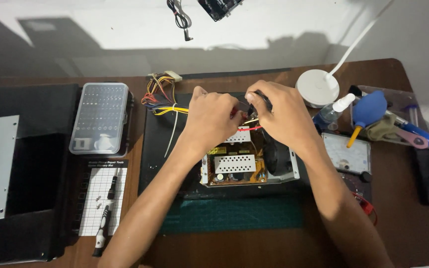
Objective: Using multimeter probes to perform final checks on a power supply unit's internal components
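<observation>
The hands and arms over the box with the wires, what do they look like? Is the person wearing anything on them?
Both arms are bare, with no sleeves in view. The left hand and right hand wear no gloves, and no rings, watch or bracelet show.

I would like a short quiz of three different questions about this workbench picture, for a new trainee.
1. True or false: both hands work above the open metal power supply box.
2. Which side of that box holds the clear plastic case of screwdriver bits: A left, B right?
3. Fill in: the blue rubber air blower lies beside the ____ hand.

Key: 1 true: the left hand and right hand meet there. 2 A. 3 right.
</observation>
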